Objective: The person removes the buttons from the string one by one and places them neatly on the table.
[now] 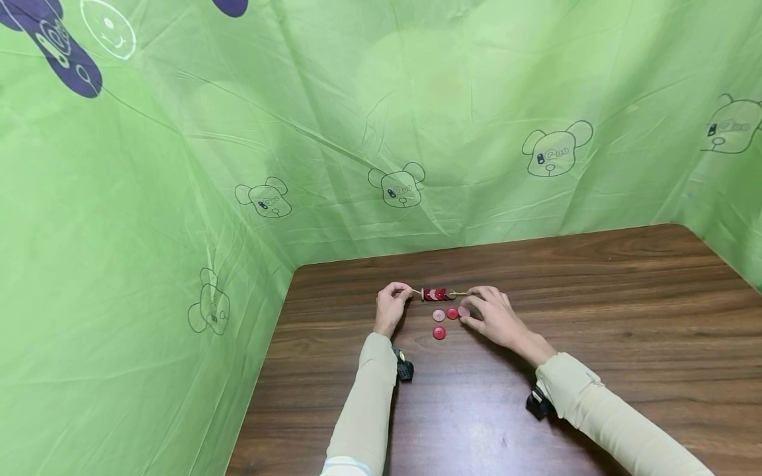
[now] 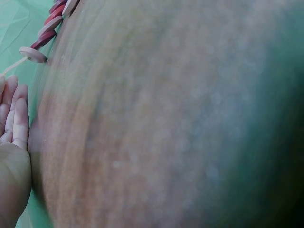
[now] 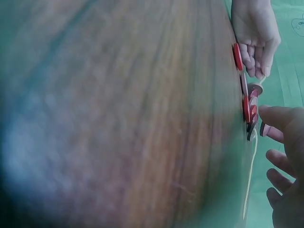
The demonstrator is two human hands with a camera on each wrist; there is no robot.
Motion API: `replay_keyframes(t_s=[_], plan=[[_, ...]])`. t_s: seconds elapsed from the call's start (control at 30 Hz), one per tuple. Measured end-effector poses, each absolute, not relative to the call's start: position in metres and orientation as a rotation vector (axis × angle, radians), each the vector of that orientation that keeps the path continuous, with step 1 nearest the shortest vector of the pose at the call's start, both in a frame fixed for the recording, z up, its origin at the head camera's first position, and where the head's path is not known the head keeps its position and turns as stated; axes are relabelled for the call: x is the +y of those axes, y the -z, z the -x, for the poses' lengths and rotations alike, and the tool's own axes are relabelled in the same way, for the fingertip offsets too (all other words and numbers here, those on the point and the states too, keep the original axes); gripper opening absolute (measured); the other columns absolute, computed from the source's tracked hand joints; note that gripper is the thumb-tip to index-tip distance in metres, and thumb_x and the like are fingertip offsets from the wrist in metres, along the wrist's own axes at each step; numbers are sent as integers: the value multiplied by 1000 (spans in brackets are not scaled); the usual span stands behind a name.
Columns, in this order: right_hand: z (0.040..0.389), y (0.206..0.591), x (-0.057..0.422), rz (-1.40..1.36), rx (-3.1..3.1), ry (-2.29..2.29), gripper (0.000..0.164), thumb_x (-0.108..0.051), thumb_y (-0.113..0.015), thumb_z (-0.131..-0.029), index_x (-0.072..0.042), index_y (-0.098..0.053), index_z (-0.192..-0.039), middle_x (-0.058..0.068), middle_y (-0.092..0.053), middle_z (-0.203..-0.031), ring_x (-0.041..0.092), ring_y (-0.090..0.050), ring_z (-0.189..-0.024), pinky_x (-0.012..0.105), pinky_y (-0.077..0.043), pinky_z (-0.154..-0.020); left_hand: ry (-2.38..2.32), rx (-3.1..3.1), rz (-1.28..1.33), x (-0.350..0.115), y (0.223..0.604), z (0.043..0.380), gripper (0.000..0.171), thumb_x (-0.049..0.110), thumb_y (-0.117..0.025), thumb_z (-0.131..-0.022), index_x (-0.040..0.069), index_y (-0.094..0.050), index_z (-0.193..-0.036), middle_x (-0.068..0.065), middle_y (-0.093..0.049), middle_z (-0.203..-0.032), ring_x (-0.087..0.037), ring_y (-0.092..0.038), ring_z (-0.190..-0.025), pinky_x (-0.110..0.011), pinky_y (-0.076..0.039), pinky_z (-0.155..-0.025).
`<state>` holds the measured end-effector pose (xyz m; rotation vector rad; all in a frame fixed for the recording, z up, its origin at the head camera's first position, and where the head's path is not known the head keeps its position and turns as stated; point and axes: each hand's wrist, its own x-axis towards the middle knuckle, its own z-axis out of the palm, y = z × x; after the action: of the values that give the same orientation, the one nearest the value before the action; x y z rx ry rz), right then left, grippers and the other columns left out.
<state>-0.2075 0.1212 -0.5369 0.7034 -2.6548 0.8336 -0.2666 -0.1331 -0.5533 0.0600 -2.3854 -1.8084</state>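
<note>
Four unstrung buttons (image 1: 439, 333), one cord (image 3: 251, 175)

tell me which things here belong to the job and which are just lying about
Seems part of the job:
cord, pinched by the left hand
buttons strung on it
held pink button, in the right hand
loose pink button
two loose red buttons

Just around it:
wooden table
green sheet with bear drawings
black wrist devices
</note>
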Motion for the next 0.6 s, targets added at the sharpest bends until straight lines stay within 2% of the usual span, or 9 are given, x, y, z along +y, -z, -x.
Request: replay_keyframes(t_s=[0.23,0.6], plan=[[204,539,117,-754,-2672,-834,22,-29,-75,-82,-17,-70,-100,13,-57,-122,33,-44,-119,55,-30,-97,1802,-2393,-62,-133,553,266,6,13,-68,-88,8,-70,-87,-8,-73,-83,-22,-68,-81,-22,-47,-69],[201,539,113,-847,-2669,-824,28,-31,-78,-78,-20,-71,-102,14,-57,-125,33,-43,-120,56,-29,-95,1785,-2400,-62,-132,552,266,6,13,-68,-88,7,-69,-87,-8,-73,-82,-17,-67,-78,-21,-47,-70]])
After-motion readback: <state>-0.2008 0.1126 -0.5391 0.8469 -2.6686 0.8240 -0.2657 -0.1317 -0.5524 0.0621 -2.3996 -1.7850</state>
